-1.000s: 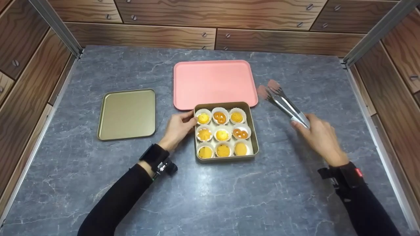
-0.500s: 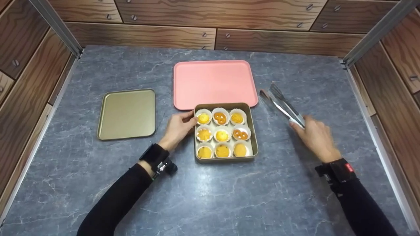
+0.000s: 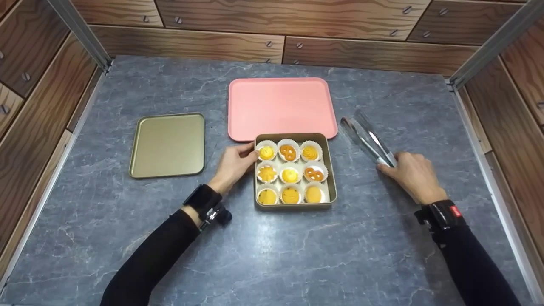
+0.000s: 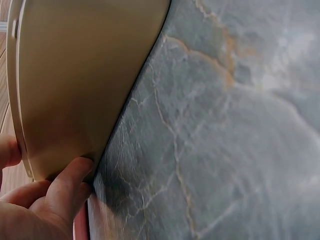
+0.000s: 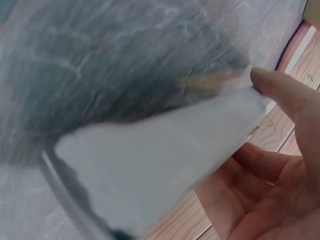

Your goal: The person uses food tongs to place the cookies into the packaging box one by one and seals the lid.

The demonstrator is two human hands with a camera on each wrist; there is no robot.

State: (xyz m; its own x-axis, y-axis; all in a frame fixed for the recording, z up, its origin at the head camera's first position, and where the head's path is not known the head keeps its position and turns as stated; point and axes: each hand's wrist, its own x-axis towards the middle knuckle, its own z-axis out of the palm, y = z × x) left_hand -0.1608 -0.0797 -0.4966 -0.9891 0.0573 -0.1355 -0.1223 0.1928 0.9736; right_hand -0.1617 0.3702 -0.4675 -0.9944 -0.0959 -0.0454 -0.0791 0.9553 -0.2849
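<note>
A gold square tin (image 3: 333, 180) stands on the table, filled with pastries and pretzels in white paper cups (image 3: 290, 174). My left hand (image 3: 233, 165) holds its left side near the far corner, a thumb at the rim and bent fingers (image 4: 75, 170) against the outer wall (image 4: 85, 75). To the right of the tin, my right hand (image 3: 410, 176) grips a pair of metal tongs (image 3: 369, 142) by the handle end. The tongs' arms are spread apart with nothing between them, tips pointing away. In the right wrist view, the thumb touches the tongs' pale handle (image 5: 170, 150), which is blurred.
A pink tray (image 3: 280, 108) lies directly behind the tin, its front edge close to it. The tin's flat gold lid (image 3: 168, 146) lies to the left. Wood-patterned walls (image 3: 187, 44) bound the grey marbled table (image 3: 272, 255) at the back and sides.
The tongs and my right hand first moved a little left and inward, then stayed about there; the tips look lower. My left hand keeps its place at the tin. The head view shifted slightly.
</note>
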